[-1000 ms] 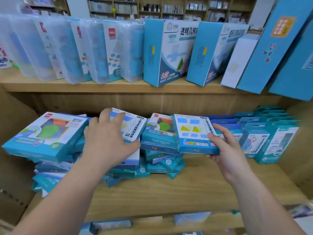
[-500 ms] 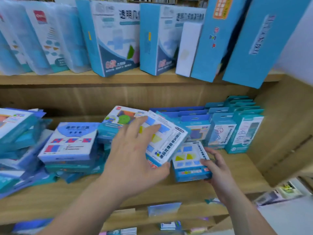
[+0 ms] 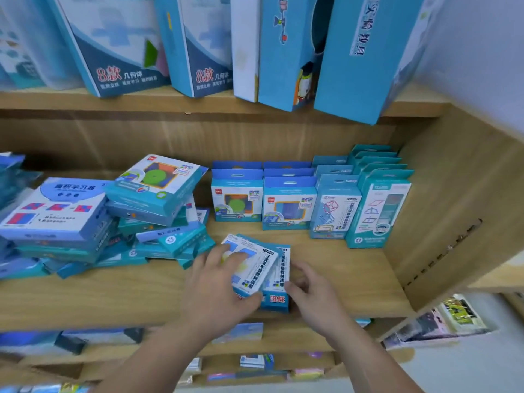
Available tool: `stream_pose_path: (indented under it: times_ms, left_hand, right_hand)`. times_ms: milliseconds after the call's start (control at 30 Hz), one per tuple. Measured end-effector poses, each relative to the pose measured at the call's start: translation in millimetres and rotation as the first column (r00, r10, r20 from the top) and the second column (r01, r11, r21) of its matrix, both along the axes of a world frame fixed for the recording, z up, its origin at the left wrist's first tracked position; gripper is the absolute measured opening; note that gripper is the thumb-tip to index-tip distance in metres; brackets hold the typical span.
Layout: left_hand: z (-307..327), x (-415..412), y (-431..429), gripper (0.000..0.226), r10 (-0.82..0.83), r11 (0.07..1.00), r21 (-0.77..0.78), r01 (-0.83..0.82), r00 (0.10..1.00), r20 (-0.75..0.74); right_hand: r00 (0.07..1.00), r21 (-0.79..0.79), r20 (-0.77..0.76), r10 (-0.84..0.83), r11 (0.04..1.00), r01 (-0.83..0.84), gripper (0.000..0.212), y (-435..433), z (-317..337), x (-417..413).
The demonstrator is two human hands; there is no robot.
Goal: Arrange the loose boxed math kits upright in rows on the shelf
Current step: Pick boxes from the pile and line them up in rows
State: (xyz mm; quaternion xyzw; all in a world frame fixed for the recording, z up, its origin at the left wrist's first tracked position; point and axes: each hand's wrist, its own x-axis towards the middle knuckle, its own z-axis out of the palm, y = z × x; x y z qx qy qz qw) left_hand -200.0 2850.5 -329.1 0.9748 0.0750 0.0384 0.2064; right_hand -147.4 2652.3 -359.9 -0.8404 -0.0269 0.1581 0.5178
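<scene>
Left hand (image 3: 215, 282) grips the top box (image 3: 249, 262); right hand (image 3: 312, 287) seemingly pinches the lower box (image 3: 281, 269); both lie flat at the shelf (image 3: 354, 273) front; upright rows (image 3: 286, 204) stand at right; a loose heap (image 3: 119, 222) awaits at left.

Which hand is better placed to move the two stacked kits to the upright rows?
Probably the right hand: it grips the lower kit on the side nearest the upright rows. The left hand holds the top kit, farther away.
</scene>
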Motion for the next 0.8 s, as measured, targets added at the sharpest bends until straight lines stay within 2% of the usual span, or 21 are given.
stream_pose_path:
  times_ms: [100, 200, 300, 433, 533, 667, 800]
  left_hand:
    - [-4.8, 1.8, -7.2, 0.088, 0.035, 0.999, -0.006, -0.035, 0.999, 0.006]
    - [-6.4, 6.6, -15.7, 0.093, 0.033, 0.999, -0.016, -0.032, 0.999, 0.015]
    - [-7.0, 12.1, -22.4, 0.084, -0.029, 0.996, -0.082, 0.026, 0.999, -0.034]
    - [-10.6, 13.5, -29.7, 0.067, -0.079, 0.972, -0.226, 0.070, 0.996, -0.031]
    - [-10.6, 15.4, -34.4, 0.066, -0.096, 0.959, -0.269, 0.088, 0.995, -0.016]
    - [-9.9, 15.5, -47.2, 0.071, -0.130, 0.947, -0.299, 0.118, 0.991, -0.019]
    - [-14.8, 12.0, -58.9, 0.070, -0.169, 0.936, -0.313, 0.164, 0.986, 0.012]
  right_hand:
    - [0.999, -0.028, 0.017, 0.038, 0.999, -0.038, 0.035, -2.1, -0.2, 0.9]
    - [1.000, -0.008, 0.026, 0.009, 1.000, -0.009, 0.027, -7.2, -0.7, 2.8]
    - [0.997, -0.012, 0.063, -0.044, 0.999, 0.045, 0.015, -17.2, -2.0, 4.2]
    - [0.995, -0.033, 0.066, -0.077, 0.996, 0.079, 0.017, -30.2, -4.7, 1.8]
    - [0.997, -0.096, 0.058, -0.043, 0.994, 0.048, 0.016, -36.4, 0.0, -3.0]
    - [0.998, -0.058, 0.007, -0.061, 0.996, 0.061, 0.012, -42.2, 3.9, -7.8]
    - [0.996, -0.149, 0.007, -0.093, 0.984, 0.093, 0.030, -51.6, 5.5, -4.4]
